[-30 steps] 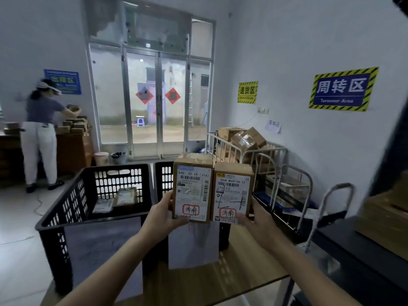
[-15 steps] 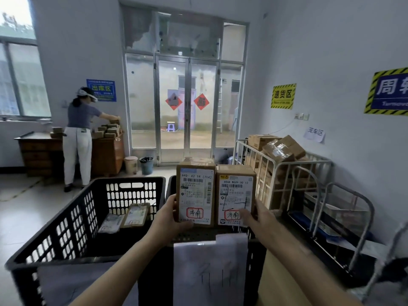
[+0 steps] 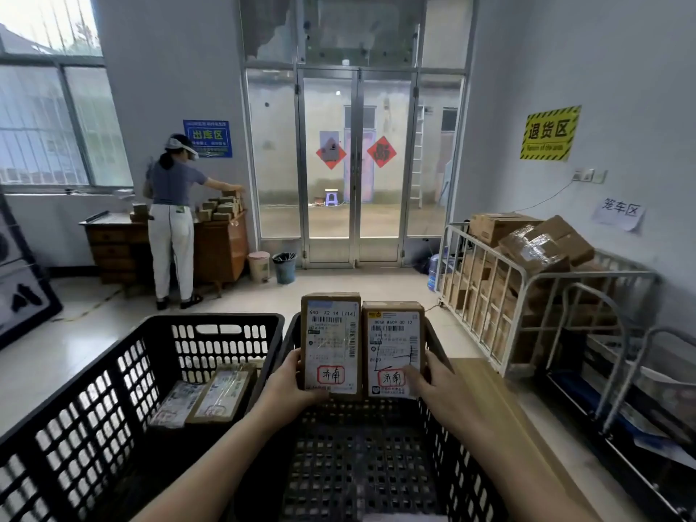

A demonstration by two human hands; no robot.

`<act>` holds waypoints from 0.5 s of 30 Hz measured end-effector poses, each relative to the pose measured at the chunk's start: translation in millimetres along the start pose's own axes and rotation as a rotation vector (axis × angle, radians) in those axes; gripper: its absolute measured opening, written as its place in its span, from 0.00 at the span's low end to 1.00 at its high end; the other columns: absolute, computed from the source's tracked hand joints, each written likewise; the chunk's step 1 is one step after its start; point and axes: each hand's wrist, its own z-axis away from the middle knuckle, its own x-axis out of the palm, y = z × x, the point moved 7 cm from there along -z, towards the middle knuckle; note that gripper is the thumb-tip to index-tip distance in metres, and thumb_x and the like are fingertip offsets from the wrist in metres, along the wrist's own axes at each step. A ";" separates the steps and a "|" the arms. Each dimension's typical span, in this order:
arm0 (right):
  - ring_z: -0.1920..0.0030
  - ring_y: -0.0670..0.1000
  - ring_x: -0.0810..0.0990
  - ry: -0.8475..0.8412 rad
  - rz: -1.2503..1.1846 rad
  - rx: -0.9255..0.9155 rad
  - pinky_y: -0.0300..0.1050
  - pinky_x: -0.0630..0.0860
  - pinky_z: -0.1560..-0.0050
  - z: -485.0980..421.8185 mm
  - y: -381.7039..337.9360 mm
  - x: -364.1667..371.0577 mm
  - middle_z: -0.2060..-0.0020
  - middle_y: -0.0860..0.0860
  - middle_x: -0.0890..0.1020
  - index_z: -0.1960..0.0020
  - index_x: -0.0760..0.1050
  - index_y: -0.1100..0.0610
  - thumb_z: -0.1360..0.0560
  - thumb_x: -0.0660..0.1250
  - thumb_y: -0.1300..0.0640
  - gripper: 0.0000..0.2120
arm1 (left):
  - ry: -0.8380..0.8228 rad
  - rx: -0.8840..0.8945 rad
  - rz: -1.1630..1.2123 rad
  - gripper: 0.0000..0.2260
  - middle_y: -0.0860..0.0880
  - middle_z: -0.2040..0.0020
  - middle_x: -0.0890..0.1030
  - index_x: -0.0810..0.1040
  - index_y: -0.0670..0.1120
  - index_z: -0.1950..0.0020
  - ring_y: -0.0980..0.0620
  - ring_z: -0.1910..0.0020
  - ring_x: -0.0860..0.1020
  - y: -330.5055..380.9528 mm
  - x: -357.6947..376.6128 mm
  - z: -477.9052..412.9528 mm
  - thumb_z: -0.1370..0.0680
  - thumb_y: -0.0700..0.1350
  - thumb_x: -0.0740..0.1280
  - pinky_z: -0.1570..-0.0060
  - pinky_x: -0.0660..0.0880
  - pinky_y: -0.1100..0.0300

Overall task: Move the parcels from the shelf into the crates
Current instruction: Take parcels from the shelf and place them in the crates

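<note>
Two small brown cardboard parcels with white shipping labels are held upright side by side over the right black crate [image 3: 457, 480]. My left hand [image 3: 292, 382] grips the left parcel [image 3: 330, 344] at its lower edge. My right hand [image 3: 437, 386] grips the right parcel [image 3: 393, 348], thumb on its label. The right crate's mesh floor shows nothing lying in it. The left black crate [image 3: 94, 374] stands beside it and holds two flat parcels [image 3: 211, 397] on its floor.
A wooden surface [image 3: 501, 401] carries the crates. To the right stand a white metal cage cart [image 3: 527, 292] full of cardboard boxes and metal trolleys [image 3: 617, 374]. A person [image 3: 173, 220] sorts small boxes on a wooden desk at the back left. Glass doors [image 3: 354, 163] are ahead.
My view has swung left and moved over the crates. Both hands with the two parcels have come lower, over the right crate. The paper sign on the crate's front has gone out of sight.
</note>
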 end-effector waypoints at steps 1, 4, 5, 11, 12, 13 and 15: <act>0.57 0.33 0.74 -0.012 -0.023 0.009 0.22 0.71 0.65 -8.5 4.4 3.4 0.46 0.47 0.78 0.38 0.68 0.53 0.21 0.59 0.53 0.12 | -0.001 -0.015 0.007 0.31 0.52 0.44 0.78 0.65 0.46 0.33 0.56 0.46 0.77 -5.2 1.3 -7.9 0.32 0.40 0.75 0.43 0.74 0.61; 0.54 0.36 0.76 -0.039 -0.053 0.045 0.25 0.73 0.63 -33.1 20.1 15.5 0.46 0.48 0.79 0.35 0.67 0.54 0.21 0.59 0.53 0.15 | -0.006 -0.042 0.046 0.35 0.49 0.42 0.77 0.61 0.46 0.30 0.51 0.41 0.76 -19.1 6.4 -30.0 0.32 0.38 0.75 0.38 0.73 0.55; 0.54 0.37 0.77 -0.048 -0.055 0.066 0.26 0.74 0.63 -40.8 25.1 19.8 0.47 0.48 0.79 0.35 0.67 0.54 0.21 0.59 0.53 0.15 | -0.009 -0.055 0.070 0.36 0.49 0.42 0.76 0.60 0.47 0.29 0.51 0.41 0.76 -25.1 9.1 -37.2 0.32 0.37 0.75 0.38 0.73 0.54; 0.54 0.45 0.77 -0.090 -0.090 0.250 0.32 0.72 0.61 -84.7 72.2 45.1 0.52 0.47 0.76 0.33 0.62 0.57 0.22 0.62 0.54 0.20 | -0.024 -0.174 0.180 0.35 0.49 0.43 0.77 0.62 0.51 0.33 0.49 0.41 0.77 -73.0 29.0 -73.1 0.33 0.33 0.74 0.38 0.73 0.50; 0.55 0.45 0.76 -0.108 -0.102 0.290 0.32 0.72 0.63 -91.1 83.0 51.8 0.51 0.48 0.76 0.33 0.62 0.58 0.22 0.62 0.55 0.20 | -0.030 -0.200 0.196 0.34 0.49 0.44 0.77 0.62 0.51 0.34 0.50 0.43 0.77 -81.8 32.7 -78.0 0.33 0.32 0.74 0.38 0.73 0.52; 0.55 0.44 0.76 -0.124 -0.110 0.327 0.32 0.71 0.64 -97.0 93.5 58.7 0.51 0.48 0.75 0.33 0.62 0.58 0.22 0.62 0.56 0.20 | -0.039 -0.228 0.199 0.33 0.50 0.46 0.77 0.62 0.51 0.35 0.51 0.44 0.77 -89.1 36.2 -82.3 0.33 0.32 0.73 0.39 0.73 0.54; 0.53 0.46 0.76 -0.147 -0.109 0.405 0.35 0.72 0.60 -106.0 116.0 70.8 0.50 0.50 0.75 0.33 0.62 0.60 0.22 0.62 0.57 0.21 | -0.062 -0.268 0.196 0.32 0.52 0.48 0.76 0.64 0.48 0.33 0.53 0.47 0.76 -102.2 44.9 -92.4 0.32 0.31 0.72 0.42 0.73 0.58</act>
